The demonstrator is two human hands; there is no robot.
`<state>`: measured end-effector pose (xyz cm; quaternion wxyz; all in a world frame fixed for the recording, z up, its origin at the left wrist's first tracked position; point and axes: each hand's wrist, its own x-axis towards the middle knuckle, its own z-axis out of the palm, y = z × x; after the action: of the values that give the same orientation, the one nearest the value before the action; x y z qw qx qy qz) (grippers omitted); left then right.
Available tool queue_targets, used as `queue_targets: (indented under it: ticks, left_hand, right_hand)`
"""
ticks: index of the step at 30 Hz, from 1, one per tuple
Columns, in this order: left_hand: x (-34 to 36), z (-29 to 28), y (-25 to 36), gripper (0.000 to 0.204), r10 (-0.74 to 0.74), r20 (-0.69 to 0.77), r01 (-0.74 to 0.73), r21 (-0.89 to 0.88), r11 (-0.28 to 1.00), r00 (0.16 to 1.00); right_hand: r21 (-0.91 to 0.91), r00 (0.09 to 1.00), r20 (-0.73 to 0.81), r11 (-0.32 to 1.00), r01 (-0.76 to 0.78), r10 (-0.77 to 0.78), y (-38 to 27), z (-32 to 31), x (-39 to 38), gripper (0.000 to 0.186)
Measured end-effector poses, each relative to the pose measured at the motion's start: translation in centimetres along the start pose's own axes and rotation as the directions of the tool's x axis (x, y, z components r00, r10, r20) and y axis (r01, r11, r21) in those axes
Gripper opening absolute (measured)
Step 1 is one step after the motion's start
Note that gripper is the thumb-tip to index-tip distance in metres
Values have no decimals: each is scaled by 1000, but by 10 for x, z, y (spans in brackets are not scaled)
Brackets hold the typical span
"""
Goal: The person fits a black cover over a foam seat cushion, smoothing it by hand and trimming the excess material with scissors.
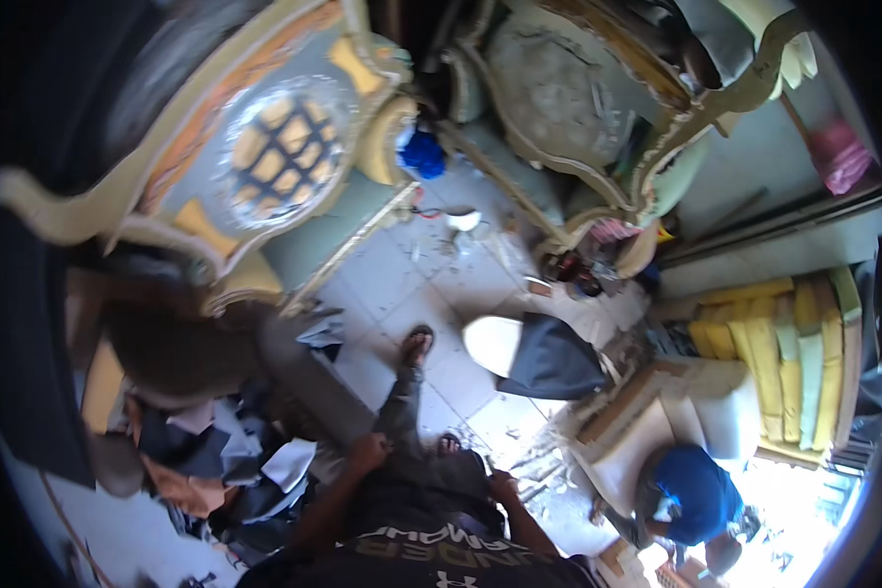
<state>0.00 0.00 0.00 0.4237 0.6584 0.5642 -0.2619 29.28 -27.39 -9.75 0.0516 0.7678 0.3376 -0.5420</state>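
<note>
Left hand point(370, 453) hangs at seven o'clock, right hand point(503, 486) at five, beside dark trousers point(398, 410), clenched or released impossible to tell.

Blown-out glare btm rt, lft dim, some blur, edges warped.

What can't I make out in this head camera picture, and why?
All in the head view:
Left hand: blurred, so whether it grips anything is unclear.
Right hand: small and blurred; any grip is unclear.
Dark red things right of centre: too blurred to identify.
Bright area at lower right: details washed out by glare.
Pink bundle: any contents hidden by its crumpled surface.
</note>
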Motion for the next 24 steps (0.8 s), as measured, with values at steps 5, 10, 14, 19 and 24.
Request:
queue_targets:
  ticks: [5, 10, 14, 19, 24]
  left_hand:
    - [105, -121, 55, 33, 318, 670, -399, -35, 916, 671]
    - [146, -155, 127, 32, 151, 718, -575, 394, 717, 679]
    - [239, -190, 261, 25, 412, 504, -637, 446, 629, 759]
    - [418, -150, 383, 25, 826, 193, -673, 688, 271, 530]
    - [563, -82, 424, 24, 757, 463, -832, 522, 188, 461]
  right_hand:
    - [431, 985, -127, 888, 163, -119, -46, -170, -55, 41]
    - [426, 991, -134, 904, 31, 29, -53, -167, -49, 26]
    - [633, 877, -270, 760, -148, 396, -40, -161, 121, 31]
    - [953, 589, -209, 298, -57, 781, 62, -83, 355, 44]
    - [976, 711, 33, -175, 127, 703, 87, -74, 482, 62]
